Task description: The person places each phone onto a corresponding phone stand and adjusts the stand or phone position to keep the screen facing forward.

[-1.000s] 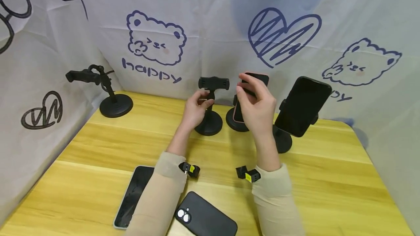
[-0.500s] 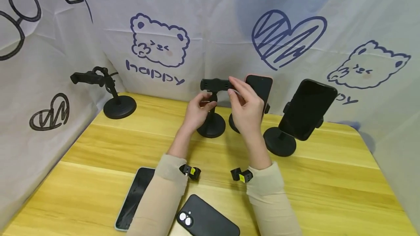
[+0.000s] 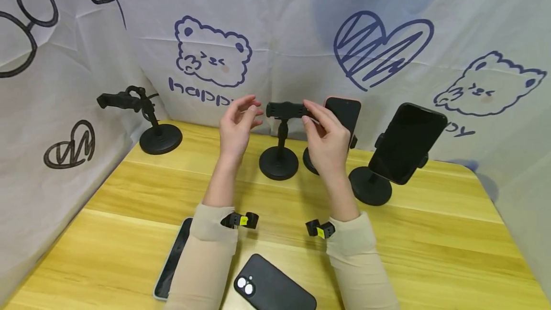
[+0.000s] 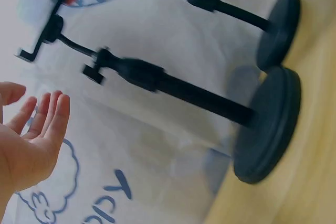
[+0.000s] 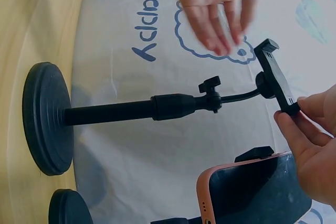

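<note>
A black phone stand [image 3: 281, 145] with a round base is upright near the table's back edge, its clamp [image 3: 286, 109] at the top holding no phone. My right hand [image 3: 328, 140] pinches the right end of that clamp between thumb and fingers, as the right wrist view shows on the clamp [image 5: 277, 74]. My left hand [image 3: 236, 128] is raised to the left of the clamp, apart from it, with its fingers loosely bent and nothing in them. In the left wrist view the left hand [image 4: 34, 140] is below the clamp's free end.
Behind my right hand a stand holds a pink-edged phone [image 3: 344, 114]. Farther right another stand holds a black phone [image 3: 408, 142]. An unloaded stand [image 3: 159, 138] is at the back left. A black phone [image 3: 275, 283] and a light-edged phone [image 3: 174, 262] lie in front.
My right hand has moved left from beside the pink-edged phone and taken hold of the clamp's right end. My left hand has let go of the stand's upper pole and moved up and left.
</note>
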Tool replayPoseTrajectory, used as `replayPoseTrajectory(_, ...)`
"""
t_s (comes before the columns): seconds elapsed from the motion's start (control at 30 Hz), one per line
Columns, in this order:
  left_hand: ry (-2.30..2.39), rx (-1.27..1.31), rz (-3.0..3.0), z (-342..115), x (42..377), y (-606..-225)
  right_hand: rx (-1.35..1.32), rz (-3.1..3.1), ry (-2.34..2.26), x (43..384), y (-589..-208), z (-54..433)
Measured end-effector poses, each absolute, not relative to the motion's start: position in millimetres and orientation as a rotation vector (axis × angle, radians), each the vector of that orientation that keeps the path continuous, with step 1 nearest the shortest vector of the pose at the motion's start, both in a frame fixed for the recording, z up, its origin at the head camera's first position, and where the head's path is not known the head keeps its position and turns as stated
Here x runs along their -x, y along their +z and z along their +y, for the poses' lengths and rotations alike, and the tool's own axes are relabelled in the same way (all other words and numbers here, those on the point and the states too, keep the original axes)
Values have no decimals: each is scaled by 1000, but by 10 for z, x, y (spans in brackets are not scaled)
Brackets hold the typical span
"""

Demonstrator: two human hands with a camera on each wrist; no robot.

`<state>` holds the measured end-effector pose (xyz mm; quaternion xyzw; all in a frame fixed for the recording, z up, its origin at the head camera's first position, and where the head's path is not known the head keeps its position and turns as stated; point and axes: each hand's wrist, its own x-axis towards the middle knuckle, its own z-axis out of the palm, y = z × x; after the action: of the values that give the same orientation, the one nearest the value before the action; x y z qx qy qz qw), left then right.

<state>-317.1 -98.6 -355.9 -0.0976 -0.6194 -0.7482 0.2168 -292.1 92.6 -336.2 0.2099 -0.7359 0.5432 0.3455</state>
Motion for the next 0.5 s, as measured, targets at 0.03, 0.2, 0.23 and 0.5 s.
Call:
replayPoseTrajectory(0.03, -2081, 301, -1701, -986, 3147, -3525, -543, -1909, 1415, 2920, -3359, 927)
replayPoseTrajectory(0.2, -2113, 461, -1682, -969, 3073, -3421, -530, -1916, 1430, 2907, -3351, 927)
replayPoseTrajectory(0.23, -2120, 492, -1684, -964, 3063, -3411, -529, -1917, 1435, 2905, -3350, 927)
replayPoseTrajectory(0.5, -2053, 528, -1785, -944, 3032, -3395, -527, -1915, 1463, 2911, -3351, 930)
